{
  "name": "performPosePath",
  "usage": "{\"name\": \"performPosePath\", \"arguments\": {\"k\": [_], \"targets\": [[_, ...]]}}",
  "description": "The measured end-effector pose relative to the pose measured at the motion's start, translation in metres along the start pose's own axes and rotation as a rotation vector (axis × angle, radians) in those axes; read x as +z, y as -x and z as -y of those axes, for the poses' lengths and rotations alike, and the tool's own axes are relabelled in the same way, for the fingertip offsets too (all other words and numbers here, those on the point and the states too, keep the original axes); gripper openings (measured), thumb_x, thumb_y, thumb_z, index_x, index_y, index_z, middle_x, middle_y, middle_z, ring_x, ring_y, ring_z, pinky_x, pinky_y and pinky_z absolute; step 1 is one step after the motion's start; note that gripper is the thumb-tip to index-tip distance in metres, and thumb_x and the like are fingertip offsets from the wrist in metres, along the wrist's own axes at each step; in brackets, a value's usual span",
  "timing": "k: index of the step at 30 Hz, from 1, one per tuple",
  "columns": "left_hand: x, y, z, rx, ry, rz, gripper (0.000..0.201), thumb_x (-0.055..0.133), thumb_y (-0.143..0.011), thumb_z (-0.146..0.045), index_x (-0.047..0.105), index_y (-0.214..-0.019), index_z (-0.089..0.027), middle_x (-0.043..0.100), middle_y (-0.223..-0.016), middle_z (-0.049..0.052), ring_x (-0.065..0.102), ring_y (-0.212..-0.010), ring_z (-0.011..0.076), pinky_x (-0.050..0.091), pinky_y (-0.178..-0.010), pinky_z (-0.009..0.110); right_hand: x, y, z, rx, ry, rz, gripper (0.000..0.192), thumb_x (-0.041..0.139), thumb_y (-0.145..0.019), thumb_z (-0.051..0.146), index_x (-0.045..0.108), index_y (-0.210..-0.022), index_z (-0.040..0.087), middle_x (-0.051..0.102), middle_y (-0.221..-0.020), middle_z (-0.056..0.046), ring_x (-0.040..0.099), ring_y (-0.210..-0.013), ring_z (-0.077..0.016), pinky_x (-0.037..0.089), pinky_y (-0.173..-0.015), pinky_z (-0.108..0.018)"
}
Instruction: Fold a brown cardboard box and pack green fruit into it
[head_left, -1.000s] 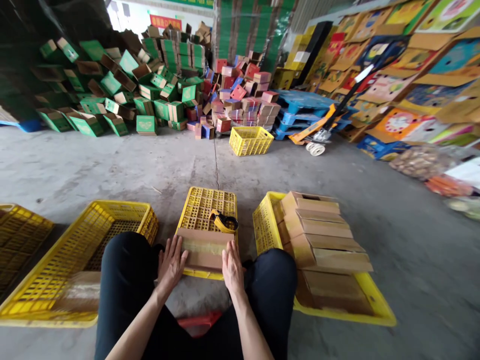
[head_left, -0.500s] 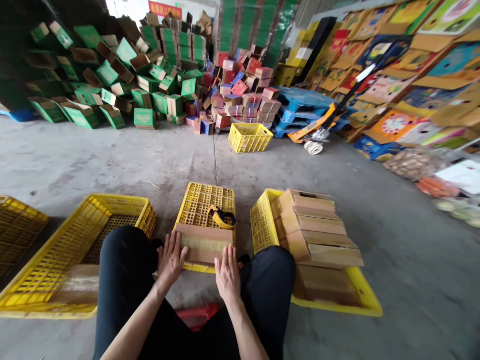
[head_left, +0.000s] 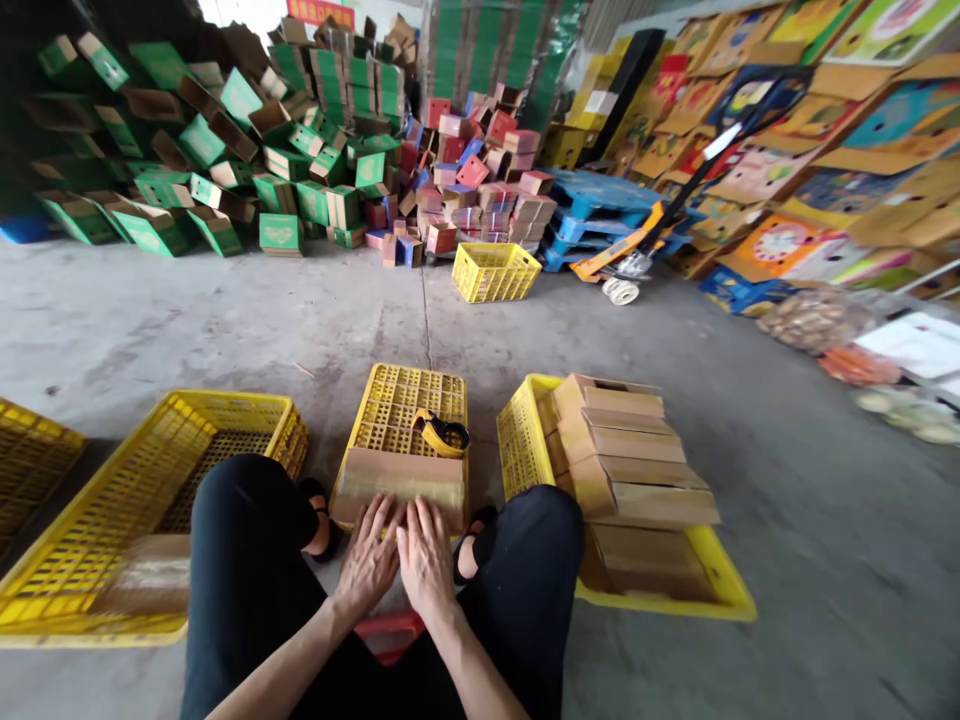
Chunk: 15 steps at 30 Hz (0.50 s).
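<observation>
A brown cardboard box [head_left: 397, 470] with a strip of clear tape along it lies across the near end of an upturned yellow crate [head_left: 375, 400]. My left hand [head_left: 370, 553] rests flat on the box's near edge, fingers stretched out. Close beside it, my right hand [head_left: 424, 556] lies on the same edge with its fingers extended. The two hands almost meet at the thumbs, and neither one grips anything. Just beyond the box, a yellow and black tape dispenser [head_left: 441, 434] sits on the crate.
To my right, a yellow crate [head_left: 519, 440] holds several folded cardboard boxes [head_left: 637, 440]. At left, another yellow crate [head_left: 262, 408] has one taped box [head_left: 146, 575] inside. Farther off stand a yellow crate [head_left: 496, 272], a pallet jack [head_left: 626, 262] and piled green boxes [head_left: 281, 233].
Both hands have moved inward and nearer to me, from the box's two ends to the middle of its near edge. The view has shifted slightly.
</observation>
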<state>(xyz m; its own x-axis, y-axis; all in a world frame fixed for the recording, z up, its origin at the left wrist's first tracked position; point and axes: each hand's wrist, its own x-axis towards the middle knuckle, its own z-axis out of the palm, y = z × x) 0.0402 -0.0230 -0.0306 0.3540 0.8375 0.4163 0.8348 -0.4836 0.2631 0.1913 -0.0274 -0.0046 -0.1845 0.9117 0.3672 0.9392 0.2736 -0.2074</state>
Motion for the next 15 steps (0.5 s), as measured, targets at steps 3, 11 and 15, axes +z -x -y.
{"name": "performPosePath", "arguments": {"k": [3, 11, 15], "targets": [[0.002, -0.004, 0.002, 0.027, 0.031, -0.013, 0.068, 0.045, -0.104, -0.018, 0.033, -0.170, -0.019, 0.052, -0.162, 0.017, 0.040, -0.155, 0.0352, 0.039, -0.123, 0.058, -0.007, -0.011, 0.005, -0.001, -0.071, 0.006, 0.047, 0.041, -0.112, 0.030, 0.063, -0.151, 0.015, 0.066, -0.150, -0.014, 0.059, -0.139, -0.0323, 0.051, -0.117, -0.051], [-0.021, -0.010, 0.017, -0.072, -0.072, 0.034, 0.051, 0.053, -0.109, -0.040, 0.055, -0.158, -0.027, 0.064, -0.148, 0.015, 0.060, -0.133, 0.0340, 0.040, -0.117, 0.057, -0.021, -0.009, -0.013, 0.086, -0.028, 0.016, 0.042, 0.041, -0.114, 0.033, 0.067, -0.145, 0.024, 0.071, -0.141, -0.012, 0.065, -0.126, -0.0304, 0.045, -0.117, -0.053], [-0.034, -0.007, 0.027, -0.229, -0.113, -0.013, 0.047, 0.049, -0.111, -0.041, 0.059, -0.155, -0.028, 0.066, -0.144, 0.014, 0.062, -0.130, 0.0332, 0.039, -0.115, 0.054, -0.028, 0.003, -0.031, 0.192, 0.057, -0.064, 0.043, 0.037, -0.115, 0.033, 0.069, -0.141, 0.022, 0.071, -0.138, -0.014, 0.065, -0.124, -0.0296, 0.044, -0.114, -0.050]]}}
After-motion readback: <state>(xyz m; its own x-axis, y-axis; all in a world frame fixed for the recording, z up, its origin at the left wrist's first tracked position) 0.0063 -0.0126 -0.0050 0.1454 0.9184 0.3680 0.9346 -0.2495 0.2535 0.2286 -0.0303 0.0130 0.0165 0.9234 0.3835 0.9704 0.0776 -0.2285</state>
